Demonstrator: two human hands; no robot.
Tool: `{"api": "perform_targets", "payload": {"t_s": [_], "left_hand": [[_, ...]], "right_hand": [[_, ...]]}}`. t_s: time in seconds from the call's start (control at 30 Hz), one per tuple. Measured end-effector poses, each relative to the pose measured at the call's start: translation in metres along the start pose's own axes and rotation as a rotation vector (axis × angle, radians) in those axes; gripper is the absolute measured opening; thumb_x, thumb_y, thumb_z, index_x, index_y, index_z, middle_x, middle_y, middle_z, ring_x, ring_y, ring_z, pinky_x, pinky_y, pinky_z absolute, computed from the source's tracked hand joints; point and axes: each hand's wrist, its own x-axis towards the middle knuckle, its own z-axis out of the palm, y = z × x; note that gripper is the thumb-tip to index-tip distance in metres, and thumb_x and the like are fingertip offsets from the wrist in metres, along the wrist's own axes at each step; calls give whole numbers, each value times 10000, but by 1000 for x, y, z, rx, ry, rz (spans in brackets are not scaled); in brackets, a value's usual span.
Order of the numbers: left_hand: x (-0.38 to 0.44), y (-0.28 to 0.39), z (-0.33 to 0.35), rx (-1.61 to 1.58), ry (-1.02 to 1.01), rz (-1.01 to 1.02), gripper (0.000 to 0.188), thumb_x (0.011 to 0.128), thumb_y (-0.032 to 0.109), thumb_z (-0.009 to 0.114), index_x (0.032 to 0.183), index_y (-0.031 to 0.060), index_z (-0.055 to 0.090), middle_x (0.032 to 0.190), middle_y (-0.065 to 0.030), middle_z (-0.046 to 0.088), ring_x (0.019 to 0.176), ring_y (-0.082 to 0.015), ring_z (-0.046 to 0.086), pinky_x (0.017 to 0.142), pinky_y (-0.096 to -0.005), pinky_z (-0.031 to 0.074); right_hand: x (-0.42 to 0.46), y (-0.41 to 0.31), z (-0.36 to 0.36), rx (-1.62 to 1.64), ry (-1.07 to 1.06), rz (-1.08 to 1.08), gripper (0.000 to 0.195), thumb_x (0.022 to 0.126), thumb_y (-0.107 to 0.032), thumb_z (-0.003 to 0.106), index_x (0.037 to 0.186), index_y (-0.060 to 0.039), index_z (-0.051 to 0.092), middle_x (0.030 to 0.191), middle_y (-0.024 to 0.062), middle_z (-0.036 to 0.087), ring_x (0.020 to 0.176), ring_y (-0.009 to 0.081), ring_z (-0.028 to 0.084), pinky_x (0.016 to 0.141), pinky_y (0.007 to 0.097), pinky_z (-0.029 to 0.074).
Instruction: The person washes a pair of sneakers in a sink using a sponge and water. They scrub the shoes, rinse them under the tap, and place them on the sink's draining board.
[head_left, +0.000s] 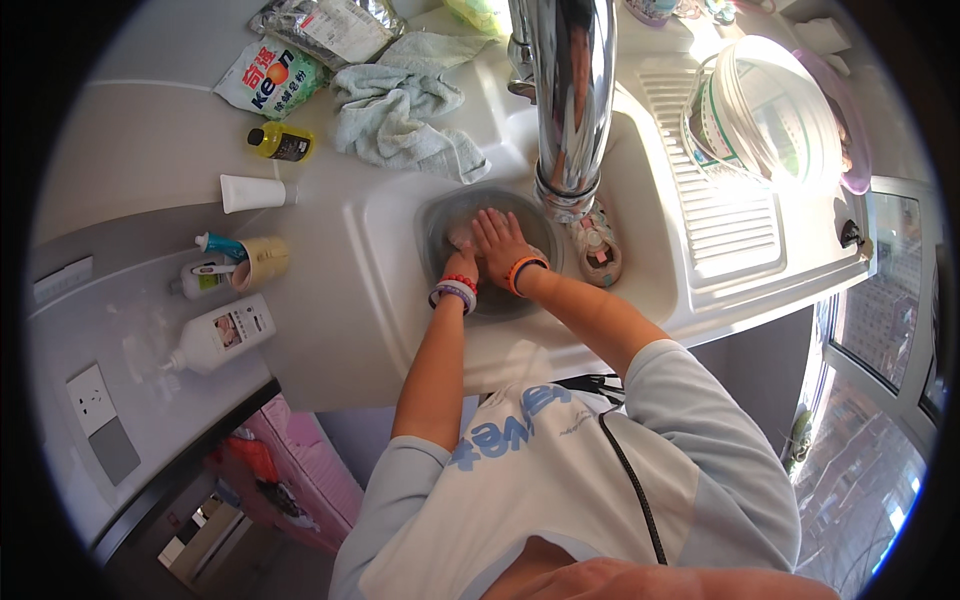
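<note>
A grey plastic basin (431, 281) of murky water stands in the white sink. Both my hands reach into it. My right hand (499, 244) lies flat with its fingers extended, on or just above a pale, partly submerged thing (463, 231) whose kind I cannot make out. Close beside it, my left hand (463, 262) touches or nearly touches the same thing; its fingers are mostly hidden, so its grip cannot be told. To the right of the basin, a small light-coloured shoe (598, 251) rests in the sink, partly under the chrome faucet (574, 112).
A pale green towel (405, 112) lies behind the basin. Left of it are a washing powder bag (271, 79), a yellow bottle (281, 142), a white tube (255, 193), a beige cup (262, 264) and a large white bottle (225, 334). A clear bucket (780, 112) stands on the ribbed drainboard (731, 232).
</note>
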Motion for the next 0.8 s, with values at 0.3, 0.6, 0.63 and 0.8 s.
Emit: {"api": "perform_targets", "payload": {"t_s": [0.3,0.6,0.63,0.8], "left_hand": [[20,-22,44,-31,219,108,413,881,269,325,954,-66,555,902,-287,554,879,-406,537,711,-433,430],[-8,19,-8,147,49,32,573,882,401,237,969,-80,537,1000,-301,515,985,-390,489,834,-417,398],[-13,22,-13,134,29,14,588,878,413,238,966,-87,534,995,-308,513,982,-397,488,839,-421,395],[5,-2,-13,104,-16,-38,640,865,455,234,954,-104,531,973,-328,511,982,-422,481,855,-428,385]], "right_hand": [[1,2,5,223,-73,15,522,899,-337,205,1308,-13,222,1382,155,170,1282,307,129,1023,482,74],[6,0,-5,-22,-2,6,520,829,-235,349,1276,21,276,1348,189,234,1269,313,182,1019,478,121],[8,-1,-7,34,-34,21,522,824,-233,357,1272,24,280,1346,194,234,1266,316,188,1019,473,128],[12,-9,-11,161,-35,32,530,808,-225,387,1262,30,291,1334,210,245,1254,321,214,1015,456,165]]}}
